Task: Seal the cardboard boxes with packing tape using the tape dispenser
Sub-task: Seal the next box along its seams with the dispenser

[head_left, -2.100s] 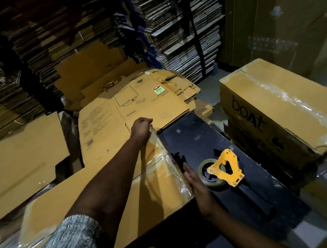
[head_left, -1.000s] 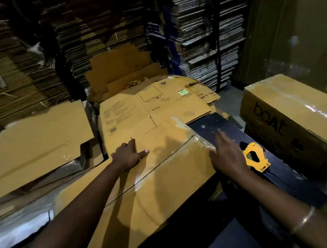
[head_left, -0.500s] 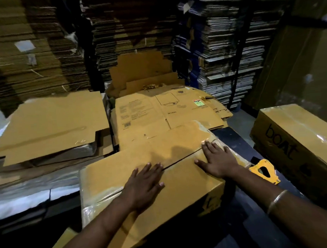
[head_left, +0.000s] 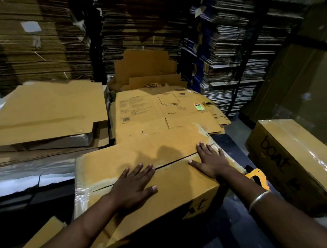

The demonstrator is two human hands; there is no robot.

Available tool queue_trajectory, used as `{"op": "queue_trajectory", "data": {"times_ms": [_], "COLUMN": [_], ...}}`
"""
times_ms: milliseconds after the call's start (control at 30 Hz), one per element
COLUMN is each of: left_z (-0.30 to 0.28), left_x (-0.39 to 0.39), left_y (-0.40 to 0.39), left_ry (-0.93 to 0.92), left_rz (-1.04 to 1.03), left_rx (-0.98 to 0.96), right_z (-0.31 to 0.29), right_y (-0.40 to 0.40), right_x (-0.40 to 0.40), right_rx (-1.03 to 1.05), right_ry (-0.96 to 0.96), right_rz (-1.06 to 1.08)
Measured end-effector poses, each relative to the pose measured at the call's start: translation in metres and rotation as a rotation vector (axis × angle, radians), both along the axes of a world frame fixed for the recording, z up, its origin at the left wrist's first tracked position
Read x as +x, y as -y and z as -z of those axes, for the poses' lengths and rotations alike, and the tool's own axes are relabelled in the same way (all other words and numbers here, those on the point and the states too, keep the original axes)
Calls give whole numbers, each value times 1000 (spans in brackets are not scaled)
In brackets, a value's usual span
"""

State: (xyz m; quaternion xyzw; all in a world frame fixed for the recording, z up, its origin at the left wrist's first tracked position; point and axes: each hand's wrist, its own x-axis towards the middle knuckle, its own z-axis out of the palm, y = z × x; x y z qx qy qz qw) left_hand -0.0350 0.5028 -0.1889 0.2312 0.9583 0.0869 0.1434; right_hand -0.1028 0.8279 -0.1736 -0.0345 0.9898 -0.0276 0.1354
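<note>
A brown cardboard box [head_left: 173, 194] lies in front of me with its two top flaps folded down and a dark seam between them. My left hand [head_left: 133, 185] presses flat on the near flap, fingers spread. My right hand [head_left: 211, 163] lies flat across the seam at the box's right end, fingers straight. Old clear tape shines on the box's left and right ends. The yellow tape dispenser [head_left: 258, 177] sits on the dark table just right of the box, mostly hidden behind my right forearm.
A taped box marked "boat" [head_left: 295, 159] stands at the right on the dark table [head_left: 233, 149]. Flattened cartons [head_left: 166, 110] lie beyond the box, more flat sheets [head_left: 46, 110] at the left. Tall stacks of cardboard fill the back wall.
Both hands went from the box's edges to lying flat on the folded flaps. The view has tilted up and closer; in the last half second the hands barely moved.
</note>
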Motion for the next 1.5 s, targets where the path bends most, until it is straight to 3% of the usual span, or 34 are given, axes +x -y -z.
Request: {"op": "queue_trajectory", "data": {"times_ms": [367, 633, 1067, 1233, 1500], "left_z": [-6, -20, -17, -19, -21], "left_x": [6, 49, 76, 77, 94], "left_y": [1, 62, 77, 77, 100], "left_ry": [7, -30, -73, -57, -90], "left_rz": [-16, -176, -260, -288, -407], "left_rx": [0, -38, -57, -32, 29], "right_z": [2, -1, 3, 6, 4], "right_y": [41, 59, 111, 169, 170], "right_x": [22, 32, 52, 85, 85], "right_rx": [-52, -49, -84, -140, -157], "right_ry": [4, -8, -24, 8, -16], "right_rz": [-51, -59, -5, -109, -81]}}
